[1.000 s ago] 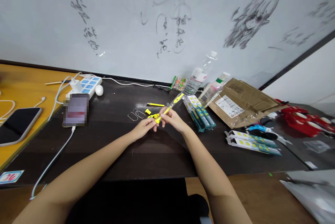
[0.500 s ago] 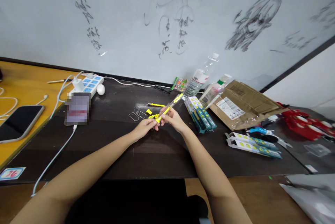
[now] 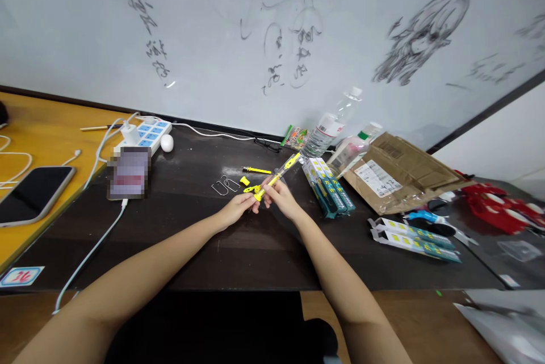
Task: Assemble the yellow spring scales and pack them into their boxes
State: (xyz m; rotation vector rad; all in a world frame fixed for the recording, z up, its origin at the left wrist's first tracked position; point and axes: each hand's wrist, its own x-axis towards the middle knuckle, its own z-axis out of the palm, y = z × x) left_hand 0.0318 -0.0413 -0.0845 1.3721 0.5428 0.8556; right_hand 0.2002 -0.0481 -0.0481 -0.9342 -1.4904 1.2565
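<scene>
Both my hands meet over the dark table [image 3: 238, 250] around a slim clear-and-yellow pen-like tool [image 3: 286, 166] that slants up to the right. My right hand [image 3: 281, 196] pinches its middle. My left hand [image 3: 238, 208] pinches the lower yellow end. Just beyond my fingers lie a small yellow cap [image 3: 244, 180], a thin yellow-handled rod [image 3: 256, 170] and two wire clips [image 3: 225, 185].
Teal-and-yellow packs [image 3: 328, 185] lie right of my hands, more packs [image 3: 415, 234] farther right. Plastic bottles [image 3: 332, 125] and a cardboard box [image 3: 400, 171] stand behind. A power strip [image 3: 147, 132], a cabled phone [image 3: 128, 174] and another phone [image 3: 34, 193] sit left. Red parts [image 3: 502, 205] lie far right.
My hands keep the same pinch on the tool. The view has shifted slightly, so everything sits a little to the right and higher in frame.
</scene>
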